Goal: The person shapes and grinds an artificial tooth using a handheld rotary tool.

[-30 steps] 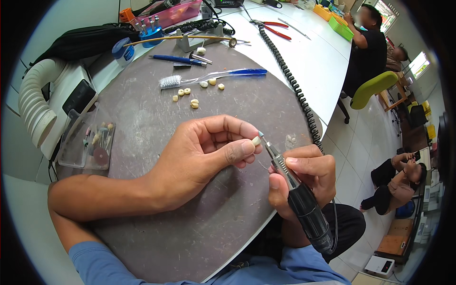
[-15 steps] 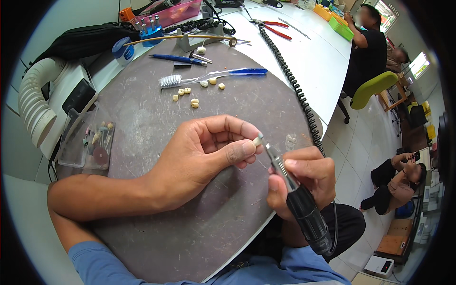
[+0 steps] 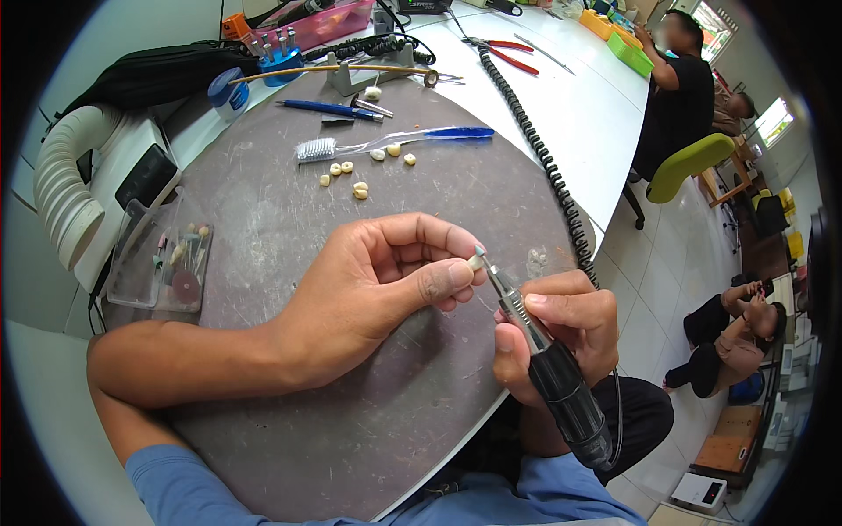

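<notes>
Scuffed grey-brown matting [image 3: 254, 219] covers the near part of a white bench [image 3: 579, 123]. Above it, a small cream tooth-shaped piece [image 3: 474, 262] sits at the fingertips of the left hand [image 3: 381, 276], pinched between thumb and index finger, the other fingers curled in. From its right a rotary handpiece [image 3: 561, 377] points at it, long axis slanting up and leftward from the lower right; whether the bluish tip [image 3: 480, 251] touches, I cannot tell. The right hand [image 3: 574, 320] is wrapped pen-like around the metal nose [image 3: 517, 311], just beside the left. Farther out, loose cream pieces [image 3: 360, 189] and a toothbrush [image 3: 430, 134] lie beyond the left hand, and a coiled black cord [image 3: 526, 130] curves along the right
</notes>
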`<state>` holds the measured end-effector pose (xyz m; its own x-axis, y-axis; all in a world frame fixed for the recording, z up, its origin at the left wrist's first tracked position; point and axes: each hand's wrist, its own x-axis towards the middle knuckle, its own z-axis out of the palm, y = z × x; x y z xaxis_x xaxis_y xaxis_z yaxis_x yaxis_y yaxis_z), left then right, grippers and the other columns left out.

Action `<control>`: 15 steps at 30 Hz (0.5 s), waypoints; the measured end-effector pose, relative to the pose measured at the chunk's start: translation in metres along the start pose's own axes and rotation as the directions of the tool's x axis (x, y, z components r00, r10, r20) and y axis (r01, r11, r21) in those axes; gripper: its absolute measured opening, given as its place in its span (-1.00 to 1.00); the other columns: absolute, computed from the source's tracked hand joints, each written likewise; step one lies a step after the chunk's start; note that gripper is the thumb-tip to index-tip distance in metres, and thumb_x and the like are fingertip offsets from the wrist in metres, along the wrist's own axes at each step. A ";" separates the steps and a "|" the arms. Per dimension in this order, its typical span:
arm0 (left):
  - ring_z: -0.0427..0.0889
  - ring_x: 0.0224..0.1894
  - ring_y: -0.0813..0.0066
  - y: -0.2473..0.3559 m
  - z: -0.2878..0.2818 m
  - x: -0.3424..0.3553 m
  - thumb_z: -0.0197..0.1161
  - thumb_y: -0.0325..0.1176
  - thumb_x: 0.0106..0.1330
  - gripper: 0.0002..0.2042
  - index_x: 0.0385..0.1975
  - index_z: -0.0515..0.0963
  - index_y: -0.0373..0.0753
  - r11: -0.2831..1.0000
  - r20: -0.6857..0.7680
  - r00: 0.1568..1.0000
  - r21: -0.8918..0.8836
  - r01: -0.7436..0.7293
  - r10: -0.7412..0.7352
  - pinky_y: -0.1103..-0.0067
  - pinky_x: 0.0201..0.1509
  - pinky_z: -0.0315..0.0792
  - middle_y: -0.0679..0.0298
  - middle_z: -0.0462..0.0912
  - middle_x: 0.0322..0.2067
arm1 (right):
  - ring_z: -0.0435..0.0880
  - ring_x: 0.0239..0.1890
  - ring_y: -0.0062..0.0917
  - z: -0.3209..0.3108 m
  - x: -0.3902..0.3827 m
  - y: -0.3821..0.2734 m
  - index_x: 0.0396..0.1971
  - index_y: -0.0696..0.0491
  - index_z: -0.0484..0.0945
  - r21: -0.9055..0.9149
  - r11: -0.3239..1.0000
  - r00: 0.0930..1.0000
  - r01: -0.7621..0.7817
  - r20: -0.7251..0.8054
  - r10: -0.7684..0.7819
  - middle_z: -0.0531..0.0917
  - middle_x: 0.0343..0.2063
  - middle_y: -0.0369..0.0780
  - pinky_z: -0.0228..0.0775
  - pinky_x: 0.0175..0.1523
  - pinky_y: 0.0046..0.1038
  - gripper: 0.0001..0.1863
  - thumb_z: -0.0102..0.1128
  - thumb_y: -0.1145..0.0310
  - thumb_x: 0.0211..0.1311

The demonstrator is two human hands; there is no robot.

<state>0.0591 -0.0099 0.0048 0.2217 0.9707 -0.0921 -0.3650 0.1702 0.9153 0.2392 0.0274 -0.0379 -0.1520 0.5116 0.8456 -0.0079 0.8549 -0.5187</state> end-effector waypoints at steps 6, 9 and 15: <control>0.52 -0.28 0.64 -0.001 -0.001 0.000 0.22 -0.46 0.25 -0.83 -0.21 0.49 -0.34 1.000 0.007 1.000 0.001 -0.010 0.010 0.70 -0.19 0.42 0.28 0.54 -0.31 | 0.45 -0.75 -0.77 0.000 -0.001 0.001 -0.40 0.13 0.45 0.018 0.999 0.998 0.041 0.038 -0.041 0.61 -0.59 -0.15 0.21 -0.70 -0.73 -0.63 0.43 0.51 -0.28; 0.52 -0.29 0.63 0.001 0.001 0.000 0.22 -0.45 0.25 -0.82 -0.20 0.49 -0.34 1.000 -0.003 1.000 0.010 0.004 -0.004 0.70 -0.19 0.42 0.29 0.54 -0.31 | 0.45 -0.75 -0.76 -0.001 0.000 0.000 -0.41 0.14 0.45 -0.005 1.000 1.000 0.022 0.010 -0.022 0.61 -0.59 -0.15 0.22 -0.70 -0.73 -0.64 0.43 0.51 -0.28; 0.53 -0.28 0.62 0.000 0.000 0.000 0.22 -0.45 0.24 -0.83 -0.20 0.49 -0.33 1.000 0.002 1.000 -0.005 -0.003 0.003 0.69 -0.18 0.42 0.26 0.56 -0.29 | 0.47 -0.74 -0.75 0.000 0.002 -0.001 -0.41 0.14 0.45 0.004 1.000 1.000 0.018 0.000 -0.018 0.61 -0.60 -0.15 0.22 -0.69 -0.73 -0.65 0.41 0.52 -0.27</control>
<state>0.0588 -0.0099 0.0045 0.2227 0.9709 -0.0887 -0.3699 0.1683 0.9137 0.2391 0.0275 -0.0361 -0.1515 0.4960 0.8550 -0.0145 0.8638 -0.5036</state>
